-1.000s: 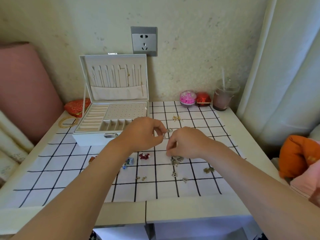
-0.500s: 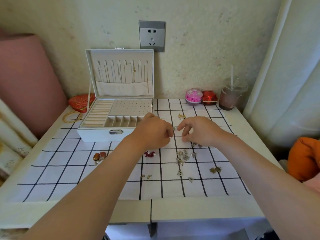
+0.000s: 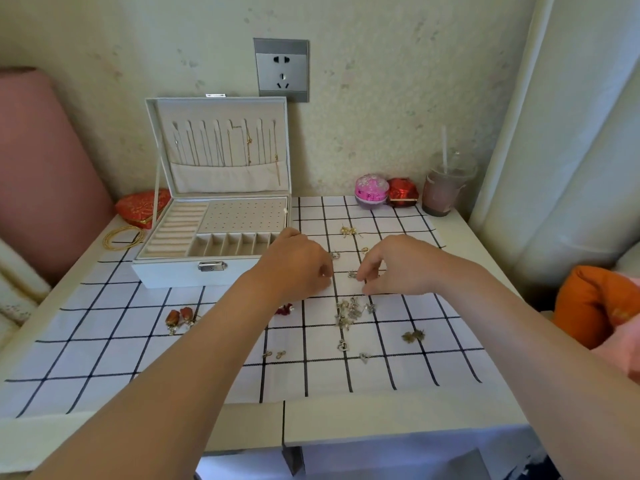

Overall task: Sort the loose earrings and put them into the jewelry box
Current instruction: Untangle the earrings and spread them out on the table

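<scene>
The loose earrings (image 3: pixel 350 311) lie scattered on the checked cloth (image 3: pixel 104 341) over the desk (image 3: pixel 346 424): a tangled silvery cluster near the middle, a gold pair (image 3: pixel 349 231) farther back, a red-brown pair (image 3: pixel 178 317) to the left, a small red one (image 3: pixel 284 309) half under the left forearm, and a few singles nearer the front edge. One small silver earring (image 3: pixel 352 274) sits between the two hands. The right hand (image 3: pixel 398 268) is curled, its fingertips (image 3: pixel 360 276) pinched at or touching that piece; whether it is actually gripped cannot be told. The left hand (image 3: pixel 294 265) is loosely closed with its fingers turned down, and whether it holds anything is hidden.

The jewelry box (image 3: pixel 211 244) stands open just beside the left hand, its lid upright against the wall, its tray slots and pin board looking bare from here.

The likely trouble is the tiny size of the pieces. A weak pinch could drop one onto the cloth or off the desk, and dragging a hand through the cluster could snag the hooks together or mix up pairs. The left forearm could also sweep the red earring along unnoticed.

The cluster is too small and blurred to count or match.
</scene>
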### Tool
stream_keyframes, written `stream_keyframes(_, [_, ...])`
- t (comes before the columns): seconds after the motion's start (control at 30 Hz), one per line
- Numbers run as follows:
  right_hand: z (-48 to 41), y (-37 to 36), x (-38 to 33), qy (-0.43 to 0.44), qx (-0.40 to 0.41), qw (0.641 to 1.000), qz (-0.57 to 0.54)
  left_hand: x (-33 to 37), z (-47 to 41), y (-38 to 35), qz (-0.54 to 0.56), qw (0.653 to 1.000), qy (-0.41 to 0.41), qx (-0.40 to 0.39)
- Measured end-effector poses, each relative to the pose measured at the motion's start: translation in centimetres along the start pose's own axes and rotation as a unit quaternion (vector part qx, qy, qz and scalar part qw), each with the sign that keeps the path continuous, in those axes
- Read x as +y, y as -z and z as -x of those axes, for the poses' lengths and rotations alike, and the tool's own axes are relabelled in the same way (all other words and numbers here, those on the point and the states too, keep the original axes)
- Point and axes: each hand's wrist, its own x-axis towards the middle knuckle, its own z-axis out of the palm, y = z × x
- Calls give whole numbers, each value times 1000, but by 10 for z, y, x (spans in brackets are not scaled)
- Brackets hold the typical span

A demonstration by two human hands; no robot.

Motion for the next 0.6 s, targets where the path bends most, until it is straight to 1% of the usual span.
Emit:
stream_keyframes(0.07, [1, -5, -2, 7, 3, 1000, 14, 1, 0, 4, 21, 1000, 7, 19])
stream_keyframes(0.17, [1, -8, -3, 16, 18, 1000, -8, 2, 2, 14, 55, 996, 16, 65])
stream_keyframes(0.2, [0, -8, -3, 17, 24, 999, -31, 2, 4, 16, 68, 995, 16, 77])
stream_keyframes(0.27, [-1, -7, -3, 10, 43, 993, -112, 3, 8, 21, 108, 990, 20, 92])
stream_keyframes(0.4, [6, -2, -8, 1, 52, 954, -294, 4, 16, 26, 212, 974, 20, 71])
stream_keyframes(0.5, [9, -2, -14, -3, 69, 931, -358, 10, 20, 32, 298, 952, 50, 45])
stream_keyframes(0.6, [8, -4, -22, -17, 102, 911, -399, 14, 20, 31, 339, 935, 61, 83])
